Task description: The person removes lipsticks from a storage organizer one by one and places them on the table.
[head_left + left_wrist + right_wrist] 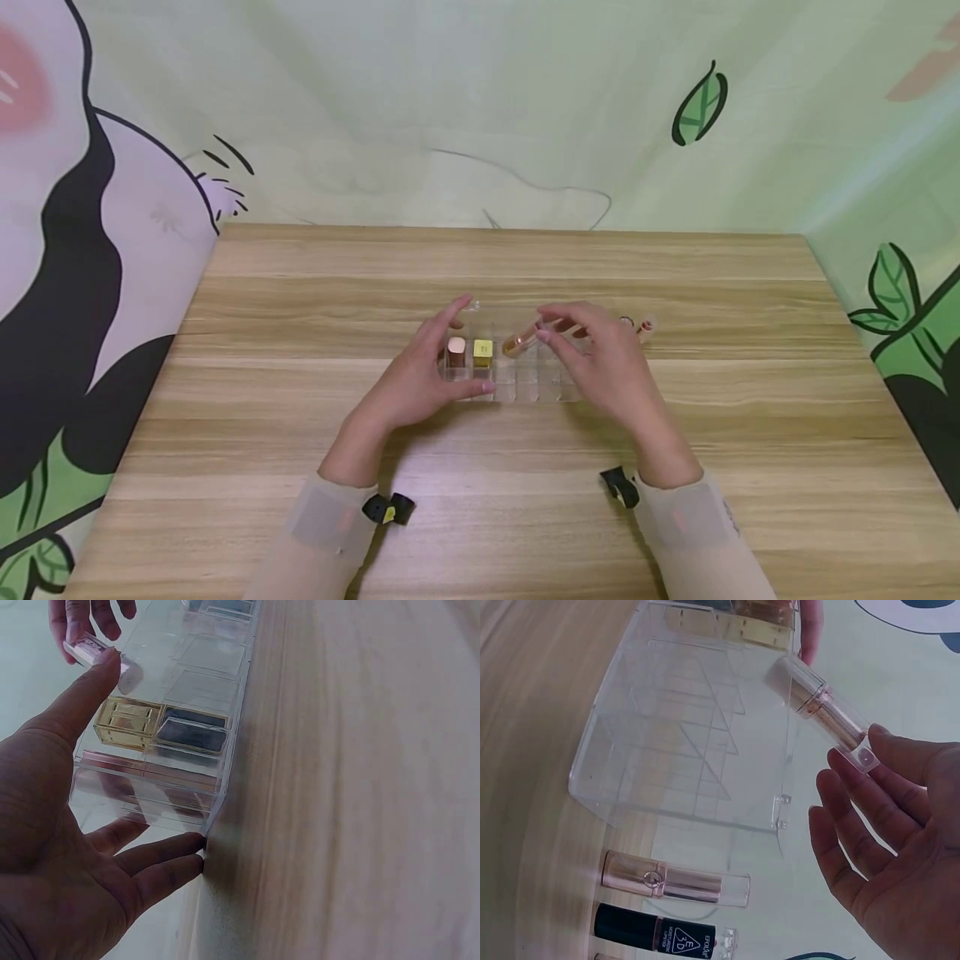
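A clear plastic organizer [529, 385] with several compartments sits on the wooden table. My left hand [411, 377] grips its left end, thumb along the front and index finger reaching to the back edge. Between thumb and fingertips, my right hand [609, 360] pinches a rose-gold lipstick tube [832, 716] with a clear end. The tube tilts over the organizer, its lower end at a compartment to the right of the gold one. Two lipsticks stand inside at the left: a rose-brown one [456, 353] and a square gold one [483, 352].
Right of the organizer, more lipsticks stand on the table, partly hidden behind my right hand in the head view. Among them are a rose-gold tube [675, 883] and a black tube [656, 930] with printed lettering. A printed cloth [525, 108] hangs behind the table.
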Motion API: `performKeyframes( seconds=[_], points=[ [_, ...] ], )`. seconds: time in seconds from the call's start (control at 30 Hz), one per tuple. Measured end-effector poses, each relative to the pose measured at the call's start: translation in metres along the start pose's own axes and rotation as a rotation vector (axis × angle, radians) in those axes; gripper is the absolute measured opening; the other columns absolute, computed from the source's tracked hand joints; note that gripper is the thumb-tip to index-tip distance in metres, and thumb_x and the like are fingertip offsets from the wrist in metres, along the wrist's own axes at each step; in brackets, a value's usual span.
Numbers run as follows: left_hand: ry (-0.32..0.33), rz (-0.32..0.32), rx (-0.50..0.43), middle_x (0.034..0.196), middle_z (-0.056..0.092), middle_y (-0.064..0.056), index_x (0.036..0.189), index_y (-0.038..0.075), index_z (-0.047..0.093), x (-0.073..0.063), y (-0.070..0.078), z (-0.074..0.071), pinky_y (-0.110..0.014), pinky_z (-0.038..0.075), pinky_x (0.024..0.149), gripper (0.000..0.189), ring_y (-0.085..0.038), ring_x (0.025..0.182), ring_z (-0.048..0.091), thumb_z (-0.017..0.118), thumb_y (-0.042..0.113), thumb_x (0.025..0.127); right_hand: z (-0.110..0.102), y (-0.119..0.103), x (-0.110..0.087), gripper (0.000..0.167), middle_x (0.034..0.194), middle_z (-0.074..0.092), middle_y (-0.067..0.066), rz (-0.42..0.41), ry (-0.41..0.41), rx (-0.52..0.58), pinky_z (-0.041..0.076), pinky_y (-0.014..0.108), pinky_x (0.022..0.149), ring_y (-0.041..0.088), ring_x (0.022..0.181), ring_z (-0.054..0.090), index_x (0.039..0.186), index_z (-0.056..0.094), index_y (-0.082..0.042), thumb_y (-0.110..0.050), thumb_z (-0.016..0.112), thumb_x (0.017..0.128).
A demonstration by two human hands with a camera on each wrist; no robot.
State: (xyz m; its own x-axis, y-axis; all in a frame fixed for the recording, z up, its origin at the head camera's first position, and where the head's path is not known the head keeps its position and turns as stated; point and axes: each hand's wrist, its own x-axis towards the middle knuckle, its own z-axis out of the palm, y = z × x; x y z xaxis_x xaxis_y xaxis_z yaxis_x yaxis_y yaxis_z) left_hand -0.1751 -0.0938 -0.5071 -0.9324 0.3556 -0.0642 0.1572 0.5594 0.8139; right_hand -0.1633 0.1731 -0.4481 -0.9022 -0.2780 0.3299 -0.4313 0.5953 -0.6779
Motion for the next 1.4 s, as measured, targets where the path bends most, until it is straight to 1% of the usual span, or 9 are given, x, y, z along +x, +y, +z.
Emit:
performKeyframes(
  seconds=[0.13, 0.5, 0.73, 0.87, 1.13, 1.4],
  points=[
    [-0.002, -0.004, -0.004, 0.155, 0.047, -0.004, 0.163, 0.062, 0.011, 0.000, 0.000, 0.000, -0.065, 0.043, 0.114, 0.117, -0.037, 0.142, 0.051, 0.093, 0.052, 0.081, -0.002, 0.001, 0.000, 0.029, 0.117, 0.078, 0.009, 0.008, 0.004, -0.001, 0.060, 0.053, 0.087, 0.027, 0.102, 0.073, 0.127, 0.075, -0.005, -0.009, 0.077, 0.099],
    [-0.001, 0.003, -0.007, 0.155, 0.046, -0.005, 0.163, 0.062, 0.011, 0.001, -0.001, 0.000, -0.066, 0.043, 0.113, 0.118, -0.037, 0.142, 0.051, 0.094, 0.052, 0.080, -0.007, 0.003, 0.002, 0.029, 0.118, 0.077, 0.012, 0.012, 0.016, 0.013, 0.061, 0.048, 0.087, 0.028, 0.102, 0.073, 0.128, 0.074, -0.002, -0.007, 0.077, 0.099],
    [0.001, 0.010, 0.001, 0.154, 0.047, -0.004, 0.163, 0.062, 0.011, 0.000, -0.001, 0.000, -0.064, 0.045, 0.112, 0.118, -0.036, 0.140, 0.053, 0.094, 0.053, 0.079, -0.010, 0.006, 0.002, 0.029, 0.116, 0.078, 0.012, 0.011, 0.032, 0.012, 0.061, 0.046, 0.082, 0.028, 0.100, 0.074, 0.128, 0.074, -0.001, -0.006, 0.076, 0.099],
    [0.003, 0.012, 0.003, 0.154, 0.047, -0.004, 0.164, 0.061, 0.011, 0.000, -0.001, 0.000, -0.064, 0.044, 0.113, 0.118, -0.036, 0.140, 0.053, 0.094, 0.053, 0.079, -0.012, 0.008, 0.001, 0.028, 0.116, 0.078, 0.011, 0.017, 0.043, 0.006, 0.061, 0.045, 0.080, 0.027, 0.099, 0.073, 0.128, 0.074, -0.003, -0.008, 0.076, 0.100],
    [0.003, 0.005, 0.006, 0.153, 0.047, -0.002, 0.163, 0.061, 0.011, 0.000, -0.001, 0.000, -0.063, 0.045, 0.112, 0.118, -0.035, 0.140, 0.053, 0.094, 0.052, 0.080, -0.018, 0.010, 0.000, 0.027, 0.115, 0.078, 0.010, 0.014, 0.080, 0.009, 0.060, 0.046, 0.078, 0.026, 0.096, 0.074, 0.127, 0.075, -0.003, -0.008, 0.076, 0.100],
    [0.007, -0.001, 0.009, 0.153, 0.047, -0.002, 0.163, 0.063, 0.011, 0.000, 0.000, 0.000, -0.064, 0.046, 0.111, 0.119, -0.036, 0.139, 0.054, 0.095, 0.050, 0.079, -0.023, 0.012, 0.001, 0.027, 0.112, 0.078, 0.011, 0.023, 0.101, 0.022, 0.059, 0.037, 0.079, 0.027, 0.095, 0.074, 0.126, 0.075, -0.002, -0.004, 0.076, 0.099]
  ],
)
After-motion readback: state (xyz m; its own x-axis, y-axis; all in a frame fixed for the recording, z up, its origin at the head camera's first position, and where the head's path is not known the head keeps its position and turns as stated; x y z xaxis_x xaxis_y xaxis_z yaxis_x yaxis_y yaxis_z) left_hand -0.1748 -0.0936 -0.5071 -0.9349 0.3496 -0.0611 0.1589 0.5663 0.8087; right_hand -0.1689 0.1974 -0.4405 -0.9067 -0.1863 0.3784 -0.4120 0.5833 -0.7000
